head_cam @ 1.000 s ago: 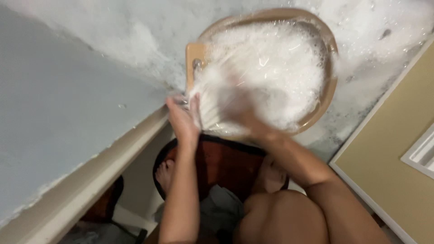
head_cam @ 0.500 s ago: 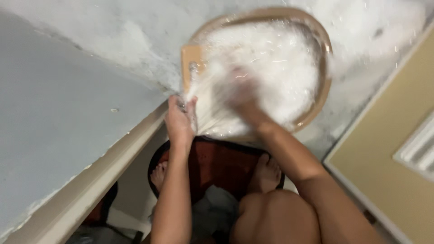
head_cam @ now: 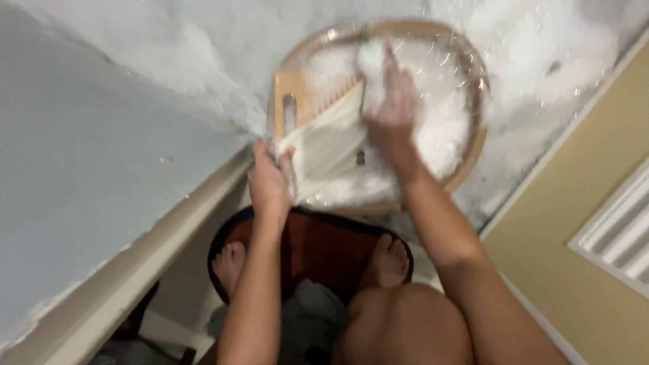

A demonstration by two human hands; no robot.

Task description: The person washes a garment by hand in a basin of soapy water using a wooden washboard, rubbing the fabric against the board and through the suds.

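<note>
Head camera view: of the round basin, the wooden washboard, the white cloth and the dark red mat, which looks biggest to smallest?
1. Round basin
2. Dark red mat, partly hidden by legs and nearer the camera, so unsure
3. White cloth and wooden washboard: both suds-covered, too alike to rank

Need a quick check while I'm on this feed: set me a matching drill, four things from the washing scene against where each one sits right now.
Things:
1. left hand
2. right hand
3. washboard
4. red mat

Places:
A. on the floor under both bare feet
B. leaning in the left part of the round basin, wooden, with a slot near its edge
C. at the basin's near-left rim, gripping the lower end of the white cloth
D. far into the basin, covered in suds, bunching the cloth's upper end

Pairs: 1-C, 2-D, 3-B, 4-A
</note>
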